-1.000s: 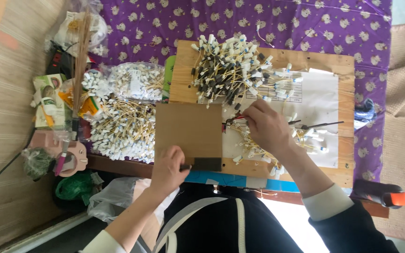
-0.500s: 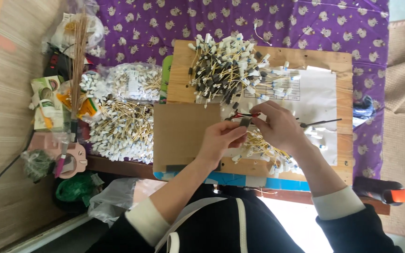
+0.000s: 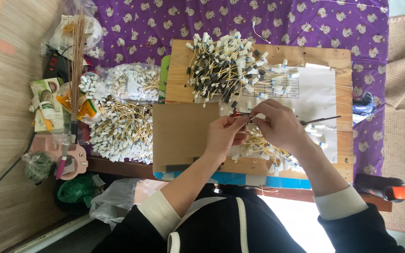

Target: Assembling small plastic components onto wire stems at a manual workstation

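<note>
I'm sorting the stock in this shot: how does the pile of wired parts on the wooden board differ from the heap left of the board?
The pile on the board has dark sleeves among white connectors; the left heap looks only white and yellow. The board pile lies on bare wood, the left heap on the purple cloth beside a clear bag. Both are short yellow-wired pieces, loosely piled.

Home piecework spot: wooden board (image 3: 338, 54), purple bedsheet (image 3: 174, 26), bagged wire connectors (image 3: 132, 82)

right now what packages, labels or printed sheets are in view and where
Clear plastic bag of white connectors: left of the wooden board, lumpy, with a white label.
White printed sheet: on the board's right half, with a small table.
Green-and-white carton: far left, boxy.
</note>
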